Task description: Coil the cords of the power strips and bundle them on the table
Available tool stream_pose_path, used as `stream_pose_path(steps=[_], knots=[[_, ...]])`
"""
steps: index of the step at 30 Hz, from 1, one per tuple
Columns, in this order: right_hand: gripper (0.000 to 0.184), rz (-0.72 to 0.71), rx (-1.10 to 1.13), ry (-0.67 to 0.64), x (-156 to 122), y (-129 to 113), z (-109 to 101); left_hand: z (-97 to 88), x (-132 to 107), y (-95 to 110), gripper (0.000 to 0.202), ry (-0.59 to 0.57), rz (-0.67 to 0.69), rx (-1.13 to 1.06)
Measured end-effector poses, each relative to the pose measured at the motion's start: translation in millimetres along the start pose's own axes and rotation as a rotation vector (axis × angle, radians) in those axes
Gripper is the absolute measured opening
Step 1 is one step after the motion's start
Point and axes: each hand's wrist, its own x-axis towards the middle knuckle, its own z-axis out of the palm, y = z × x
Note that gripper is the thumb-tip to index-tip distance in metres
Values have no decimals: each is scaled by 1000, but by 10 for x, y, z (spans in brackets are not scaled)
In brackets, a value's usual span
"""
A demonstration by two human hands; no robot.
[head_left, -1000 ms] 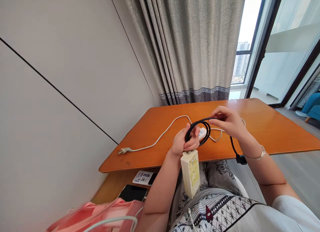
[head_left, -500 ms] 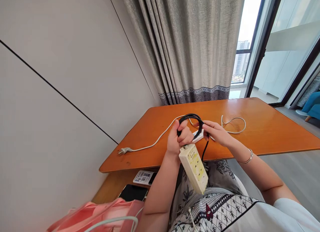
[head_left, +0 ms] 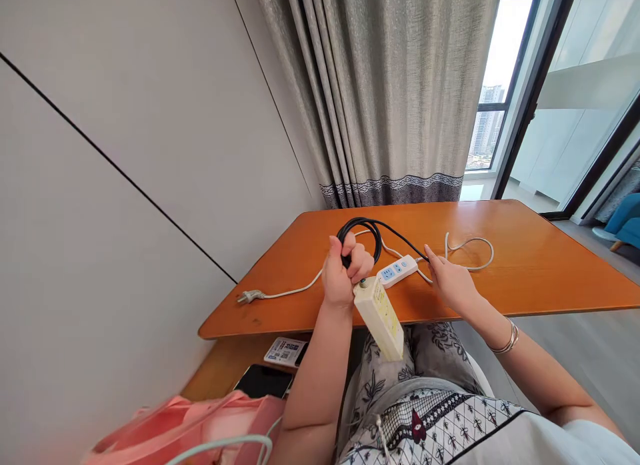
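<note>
My left hand (head_left: pixel 345 268) is closed round a coiled black cord (head_left: pixel 376 241) above the table's near edge. From that fist hangs a yellowed power strip (head_left: pixel 381 318), tilted over my lap. My right hand (head_left: pixel 453 281) pinches the same cord where it runs out to the right, away from the coil; the cord's far end is hidden by the hand. Between the hands, on the table, lies a small white power strip (head_left: pixel 399 270) with blue socket faces. Its white cable loops right and also runs left to a white plug (head_left: pixel 250 296).
The orange wooden table (head_left: pixel 540 265) reaches to a grey curtain (head_left: pixel 400 105). Below its left edge, a black phone (head_left: pixel 263 381) and a printed white card (head_left: pixel 283 351) lie on a lower wooden surface. A pink bag (head_left: pixel 200 428) stands at lower left.
My right hand has moved right, drawing a length of black cord out from the coil. My left hand has shifted slightly left with the yellowed strip, and the white strip shows more fully.
</note>
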Motion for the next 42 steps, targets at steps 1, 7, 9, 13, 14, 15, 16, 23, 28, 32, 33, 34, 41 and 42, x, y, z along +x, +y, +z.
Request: stream_pose_path(steps=[1,7,9,13,14,15,16,23,28,32,33,34,41,42], knots=[[50,-31,-66,-27,-12,-37,-64,12,-9,-44,50,-10,2,47],[41,-486,-128,12,-185,-323,-622,74,-61,-191,46,-111,3,340],[34,-612,-62,95,-202,-384,-809,107,-76,-194,45,-135,-2,409],[33,-642,70,202,-90,-409,-1118,158,-113,-160,46,-257,-38,535],[31,-619,95,227,-40,-399,-1174,160,-122,-151,48,-302,-83,546],[27,-593,116,256,14,-387,-1219,156,-129,-145,52,-351,-140,545],[22,-572,137,289,71,-372,-1251,148,-134,-144,57,-403,-201,531],[59,-458,516,416,440,-254,-1030,66,-118,-291,55,-474,-487,46],[70,-234,1188,200,497,-224,-539,-6,-59,-365,53,-387,-505,-103],[46,-114,1513,-51,464,-242,-257,-75,4,-393,49,-355,-438,-129],[44,-109,1543,-57,463,-250,-223,-85,13,-405,48,-355,-434,-125],[43,-105,1565,-42,467,-259,-201,-92,19,-418,48,-349,-431,-116],[50,-78,1683,28,511,-302,-179,-60,19,-469,42,-253,-391,-1],[52,-64,1708,28,513,-305,-174,-50,20,-475,43,-249,-381,15]])
